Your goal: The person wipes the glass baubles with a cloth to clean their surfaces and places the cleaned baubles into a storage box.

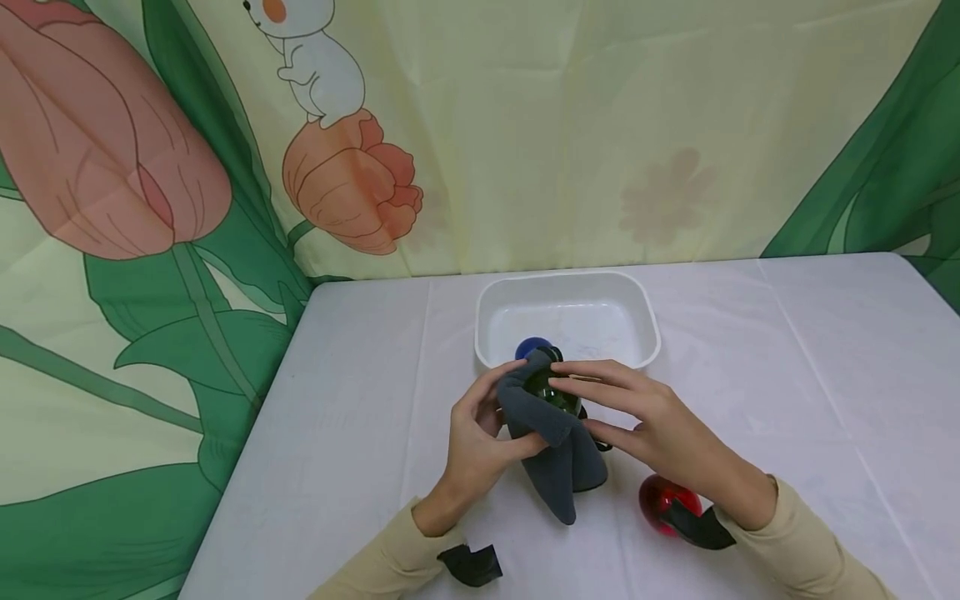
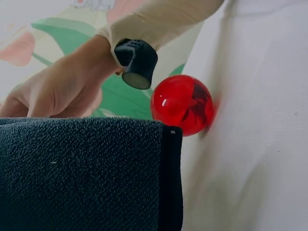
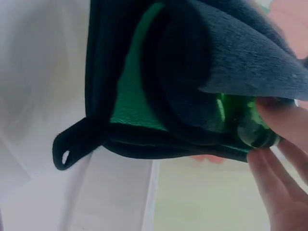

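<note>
A dark grey cloth [image 1: 536, 412] with black edging is wrapped partly around a clear green ball [image 1: 558, 393]. My left hand [image 1: 480, 446] grips the cloth from the left, with the thumb across its near side. From the right, my right hand [image 1: 667, 425] has thumb and fingertips on the exposed side of the ball. In the right wrist view, the fingers pinch the green ball [image 3: 257, 127] where it shows from the fold. A hanging loop [image 3: 70, 149] sticks out at one cloth corner. The cloth's lower corners droop over the table.
A white tray [image 1: 645, 321] stands behind the hands, and a blue ball [image 1: 531, 343] shows at its near side, partly covered by the cloth. Below my right wrist, a clear red ball [image 1: 656, 500] rests on the white-covered table [image 1: 787, 375]. A patterned curtain [image 1: 525, 150] hangs behind.
</note>
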